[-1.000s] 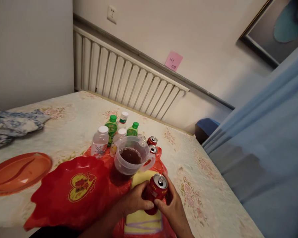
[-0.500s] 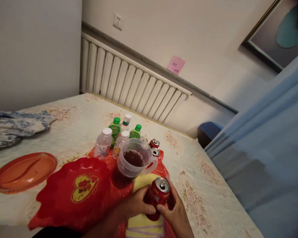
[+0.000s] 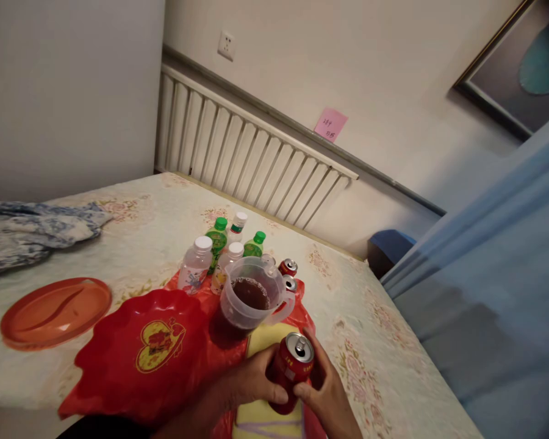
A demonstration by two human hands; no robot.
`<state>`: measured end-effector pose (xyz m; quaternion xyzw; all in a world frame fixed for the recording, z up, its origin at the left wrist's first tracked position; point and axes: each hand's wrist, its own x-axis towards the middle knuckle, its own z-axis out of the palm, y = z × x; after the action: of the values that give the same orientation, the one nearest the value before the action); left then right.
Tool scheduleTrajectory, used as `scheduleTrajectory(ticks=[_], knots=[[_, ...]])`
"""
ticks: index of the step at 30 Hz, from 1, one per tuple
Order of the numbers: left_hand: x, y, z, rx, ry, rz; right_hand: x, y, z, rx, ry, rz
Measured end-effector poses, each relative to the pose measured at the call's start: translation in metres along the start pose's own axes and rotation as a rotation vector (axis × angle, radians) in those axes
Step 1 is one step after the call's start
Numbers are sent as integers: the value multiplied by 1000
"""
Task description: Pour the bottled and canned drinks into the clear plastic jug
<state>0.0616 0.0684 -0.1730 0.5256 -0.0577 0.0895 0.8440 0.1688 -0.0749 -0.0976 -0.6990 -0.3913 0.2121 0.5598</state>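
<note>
Both hands, left [image 3: 251, 383] and right [image 3: 326, 393], remain clenched on the can [image 3: 293, 369] near the jug [image 3: 251, 300]; only the view shifted.

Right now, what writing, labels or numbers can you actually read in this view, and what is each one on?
Nothing reads cleanly.
Pink sticky note on the wall: two handwritten lines, too small to read.
Red can held between the left hand and right hand: print on its side, blurred.
Red tray: yellow heart emblem, characters unreadable.
Bottles behind the jug: labels too small.
</note>
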Motion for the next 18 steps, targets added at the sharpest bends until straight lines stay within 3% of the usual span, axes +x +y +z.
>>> scheduleTrajectory(ticks=[4, 8, 13, 17, 18], knots=[[-4, -1, -3, -2, 0, -23, 19, -5, -12, 135, -10, -25], [-11, 3, -4, 53, -36, -43, 53, -10, -13, 108, 53, -60], [-20, 8, -3, 100, -46, -110, 88, -22, 10, 78, -43, -107], [-24, 14, -1, 116, -29, -162, 98, -31, 32, -23, -169, -94], [-25, 15, 0, 106, -34, -167, 99, -32, 37, -60, -151, -116]])
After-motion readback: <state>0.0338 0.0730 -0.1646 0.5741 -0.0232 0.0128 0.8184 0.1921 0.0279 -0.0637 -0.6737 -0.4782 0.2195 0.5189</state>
